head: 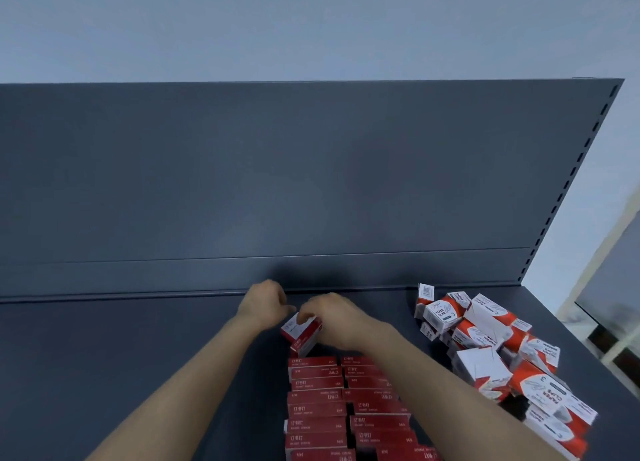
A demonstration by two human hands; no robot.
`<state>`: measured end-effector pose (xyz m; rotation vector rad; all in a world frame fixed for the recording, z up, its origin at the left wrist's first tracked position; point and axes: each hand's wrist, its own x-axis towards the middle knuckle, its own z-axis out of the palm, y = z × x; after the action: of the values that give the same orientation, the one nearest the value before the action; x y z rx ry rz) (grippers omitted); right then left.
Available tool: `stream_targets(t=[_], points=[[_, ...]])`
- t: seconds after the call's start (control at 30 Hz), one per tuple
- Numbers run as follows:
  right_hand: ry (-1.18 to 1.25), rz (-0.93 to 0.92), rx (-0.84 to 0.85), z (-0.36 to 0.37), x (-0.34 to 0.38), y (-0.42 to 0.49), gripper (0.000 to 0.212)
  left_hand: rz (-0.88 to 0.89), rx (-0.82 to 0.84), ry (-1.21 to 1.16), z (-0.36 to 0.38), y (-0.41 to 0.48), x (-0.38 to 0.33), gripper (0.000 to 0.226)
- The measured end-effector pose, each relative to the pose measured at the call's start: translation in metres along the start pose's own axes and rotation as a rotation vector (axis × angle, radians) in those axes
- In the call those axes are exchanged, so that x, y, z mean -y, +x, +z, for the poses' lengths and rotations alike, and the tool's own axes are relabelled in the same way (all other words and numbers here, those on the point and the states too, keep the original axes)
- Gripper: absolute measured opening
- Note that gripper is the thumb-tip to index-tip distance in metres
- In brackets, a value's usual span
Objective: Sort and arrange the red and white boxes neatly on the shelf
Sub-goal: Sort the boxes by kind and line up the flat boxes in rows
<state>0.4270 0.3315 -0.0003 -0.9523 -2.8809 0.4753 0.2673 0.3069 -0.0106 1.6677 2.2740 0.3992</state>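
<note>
Two columns of flat dark red boxes (317,408) lie in neat rows on the dark grey shelf (138,349), running toward me at the bottom centre. At the far end of the left column, a small red and white box (304,336) is tilted above the rows. My right hand (336,317) grips it from the right, fingers over its top. My left hand (265,303) is curled at its upper left corner, touching or nearly touching it. A loose heap of red and white paper clip boxes (491,349) sits to the right.
The shelf's grey back panel (277,183) rises right behind my hands. A slotted upright (568,183) ends the shelf at the right, with a pale wall and floor beyond. Bare shelf surface stretches to the left of the rows.
</note>
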Motion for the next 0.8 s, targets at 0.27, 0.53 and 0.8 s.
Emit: stream_targets(t=[0.27,0.53,0.8], points=[[-0.103,0.072,-0.010,-0.002,-0.009,-0.002,0.020,-0.063,0.120,-0.016,0.008,0.011,-0.010,0.035],[0.047,0.355,-0.031,-0.032,-0.038,-0.016,0.016,-0.037,0.214,0.051,0.021,0.008,-0.022,0.043],[0.065,0.412,0.037,-0.035,-0.043,-0.029,0.022,0.042,0.095,0.177,0.021,-0.001,-0.029,0.044]])
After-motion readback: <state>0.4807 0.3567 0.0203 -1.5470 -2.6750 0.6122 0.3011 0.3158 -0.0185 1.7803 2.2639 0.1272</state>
